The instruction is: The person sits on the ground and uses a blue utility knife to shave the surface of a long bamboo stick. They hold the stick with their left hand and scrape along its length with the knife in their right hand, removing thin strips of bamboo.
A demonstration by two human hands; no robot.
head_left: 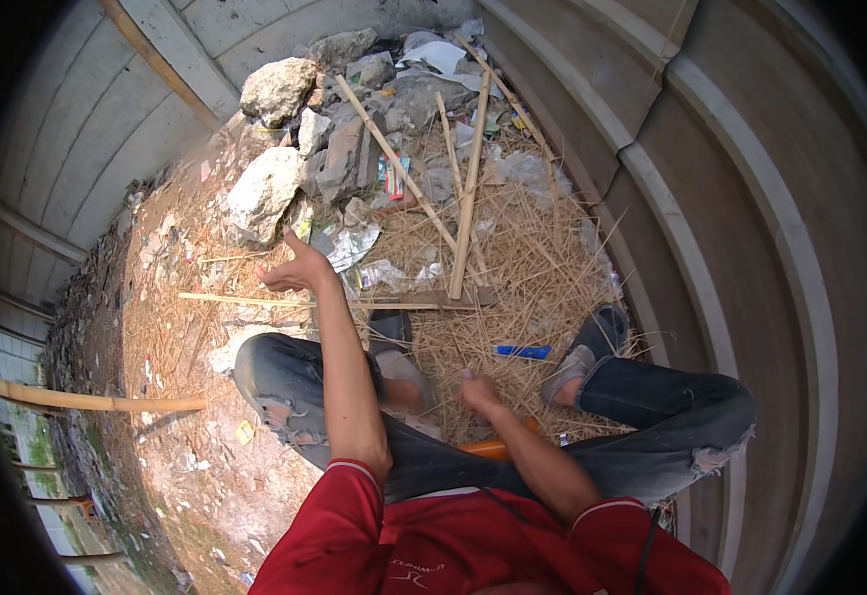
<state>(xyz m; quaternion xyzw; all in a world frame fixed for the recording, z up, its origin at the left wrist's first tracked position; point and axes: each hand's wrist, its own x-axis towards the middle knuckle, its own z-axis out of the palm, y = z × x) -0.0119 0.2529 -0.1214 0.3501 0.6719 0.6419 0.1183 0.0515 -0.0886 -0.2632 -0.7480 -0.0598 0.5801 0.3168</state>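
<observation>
My left hand (300, 268) is stretched forward over the littered ground with its fingers apart, holding nothing that I can see. A long thin bamboo strip (225, 298) runs crosswise by its wrist, passing behind the forearm. My right hand (478, 393) is closed in front of me, low between my legs; whatever may be in it is hidden or too thin to make out. Under the right forearm shows an orange object (493, 449), partly covered. A blue, narrow object (524, 351), perhaps a handle, lies on the straw-like shavings ahead of the right hand.
Several bamboo strips (470, 198) lean and lie on the shavings ahead. Broken rocks (260, 193) and litter are piled beyond them. A corrugated wall (751, 198) curves along the right, a panelled wall (66, 139) at the left. A bamboo pole (106, 399) juts in from the left.
</observation>
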